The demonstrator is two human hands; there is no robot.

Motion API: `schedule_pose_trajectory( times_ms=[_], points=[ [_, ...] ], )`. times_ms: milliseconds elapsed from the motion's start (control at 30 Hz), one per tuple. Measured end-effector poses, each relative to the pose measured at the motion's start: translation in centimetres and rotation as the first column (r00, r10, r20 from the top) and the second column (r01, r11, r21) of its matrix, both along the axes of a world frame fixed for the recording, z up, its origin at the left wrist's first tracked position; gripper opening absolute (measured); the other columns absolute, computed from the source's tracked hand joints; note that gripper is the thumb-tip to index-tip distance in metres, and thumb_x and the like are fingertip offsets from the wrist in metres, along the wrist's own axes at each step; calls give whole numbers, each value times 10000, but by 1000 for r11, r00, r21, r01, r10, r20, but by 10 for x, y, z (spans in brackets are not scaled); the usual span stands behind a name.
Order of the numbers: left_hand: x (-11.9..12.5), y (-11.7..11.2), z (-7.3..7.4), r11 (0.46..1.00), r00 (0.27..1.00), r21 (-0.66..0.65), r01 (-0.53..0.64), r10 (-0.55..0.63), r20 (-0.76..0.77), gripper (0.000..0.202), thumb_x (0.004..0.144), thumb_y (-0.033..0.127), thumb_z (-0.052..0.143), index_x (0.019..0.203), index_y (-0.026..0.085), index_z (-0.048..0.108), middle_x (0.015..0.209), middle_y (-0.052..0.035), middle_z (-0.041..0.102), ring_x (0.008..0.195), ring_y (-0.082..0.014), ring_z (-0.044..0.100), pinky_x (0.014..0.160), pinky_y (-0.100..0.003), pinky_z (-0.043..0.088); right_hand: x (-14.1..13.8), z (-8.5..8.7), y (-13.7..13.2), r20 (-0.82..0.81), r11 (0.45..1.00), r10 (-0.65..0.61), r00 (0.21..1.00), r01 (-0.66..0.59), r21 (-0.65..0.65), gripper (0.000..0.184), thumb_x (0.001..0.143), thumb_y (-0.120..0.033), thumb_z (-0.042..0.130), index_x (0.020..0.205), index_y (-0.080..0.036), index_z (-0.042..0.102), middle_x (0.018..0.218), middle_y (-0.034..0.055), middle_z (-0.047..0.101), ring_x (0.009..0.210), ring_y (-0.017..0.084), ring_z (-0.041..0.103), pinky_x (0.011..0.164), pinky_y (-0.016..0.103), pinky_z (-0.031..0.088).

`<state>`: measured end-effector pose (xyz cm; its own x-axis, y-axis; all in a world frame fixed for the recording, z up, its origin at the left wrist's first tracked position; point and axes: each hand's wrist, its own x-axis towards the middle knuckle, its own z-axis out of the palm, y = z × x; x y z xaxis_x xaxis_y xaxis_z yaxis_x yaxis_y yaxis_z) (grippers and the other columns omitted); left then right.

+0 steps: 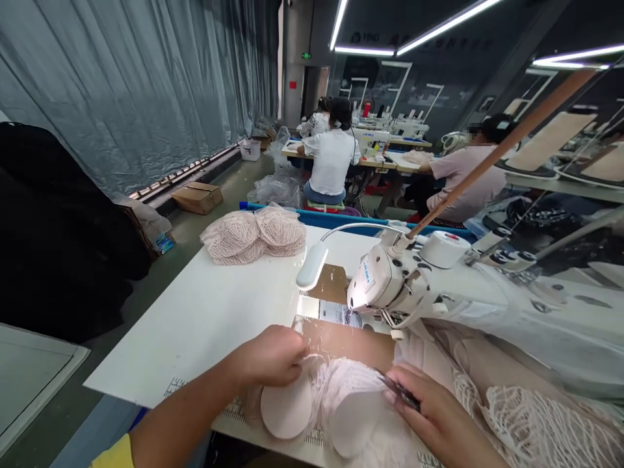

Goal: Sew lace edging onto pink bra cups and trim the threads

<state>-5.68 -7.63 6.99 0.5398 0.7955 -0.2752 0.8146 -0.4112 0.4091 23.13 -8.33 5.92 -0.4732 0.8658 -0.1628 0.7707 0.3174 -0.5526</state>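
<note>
Near the front edge of the sewing table lies a pale pink lace bra (324, 403) with two smooth rounded cups facing up. My left hand (275, 356) is closed on its upper left edge. Close to its right cup, my right hand (424, 396) grips dark scissors (403, 392), their tip touching or just over the lace at the upper right. The scissors' handles are partly hidden by my fingers. Just beyond the bra stands a white sewing machine (385, 279), its needle area lit by a small lamp (312, 265).
Stacked lace bra cups (253, 234) rest at the back of the white table (205, 318). More lace fabric (541, 416) is heaped to the right under the machine arm. A thread cone (444, 248) sits on the machine. Two people work at machines ahead; a cardboard box (197, 197) is on the floor.
</note>
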Motion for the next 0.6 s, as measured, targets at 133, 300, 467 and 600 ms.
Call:
schedule_pose_trajectory(
  times_ms=[133,300,467,600],
  points=[
    [-27,-19,17,989,992,127,-70,83,-94,172,744,124,469,582,172,502,675,-41,617,612,-186,571,534,-273,281,-31,16,3,-243,991,-77,967,49,-121,230,913,-425,430,938,-237,560,745,34,618,773,218,617,644,281,499],
    [-85,-15,21,927,933,260,-270,319,-168,200,812,124,437,703,177,596,799,-66,652,746,-235,628,609,-290,372,-110,3,26,-544,970,29,838,-156,-188,248,944,-386,401,874,-229,580,825,33,631,749,189,623,646,295,551],
    [-142,32,52,530,804,714,-457,590,76,231,922,219,375,904,165,598,944,-114,616,912,-276,592,681,-335,440,-194,-5,88,-659,960,223,718,-46,275,339,944,-322,399,1238,-221,534,1229,107,598,1141,243,569,944,416,501],
    [-174,92,72,179,817,859,-480,448,363,208,931,245,383,1000,143,550,1121,-159,557,1082,-272,516,906,-395,426,-237,11,148,-616,769,351,705,158,619,411,946,-263,346,1325,-173,475,1426,133,446,1351,255,371,1129,482,289]
  ],
)
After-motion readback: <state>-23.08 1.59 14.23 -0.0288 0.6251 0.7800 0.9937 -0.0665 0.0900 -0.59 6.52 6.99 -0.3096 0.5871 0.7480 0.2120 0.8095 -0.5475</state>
